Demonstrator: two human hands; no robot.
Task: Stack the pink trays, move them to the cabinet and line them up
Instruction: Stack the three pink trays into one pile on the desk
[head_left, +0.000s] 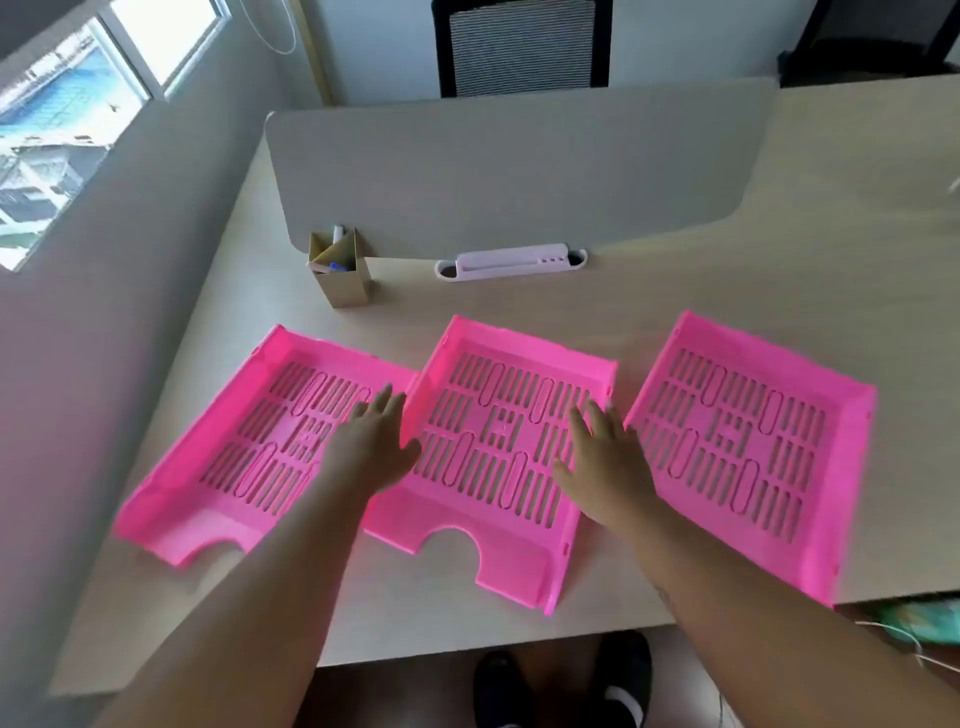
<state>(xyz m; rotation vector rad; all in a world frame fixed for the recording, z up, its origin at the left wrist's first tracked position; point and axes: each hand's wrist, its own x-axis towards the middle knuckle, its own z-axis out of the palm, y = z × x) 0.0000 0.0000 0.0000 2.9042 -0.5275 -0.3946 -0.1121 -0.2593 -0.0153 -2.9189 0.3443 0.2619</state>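
Three pink slotted trays lie side by side on the desk: the left tray (228, 457), the middle tray (498, 467) and the right tray (748, 452). My left hand (374, 447) hovers with fingers spread over the gap between the left and middle trays. Over the middle tray's right edge is my right hand (608, 462), fingers also apart. Neither hand grips anything. The middle tray's left edge overlaps the left tray's right side.
A cardboard pen holder (343, 270) and a white cable slot (511, 262) sit behind the trays, in front of a grey divider panel (519, 171). A black chair (524, 47) stands beyond the divider. The desk's front edge (415, 654) is near my feet.
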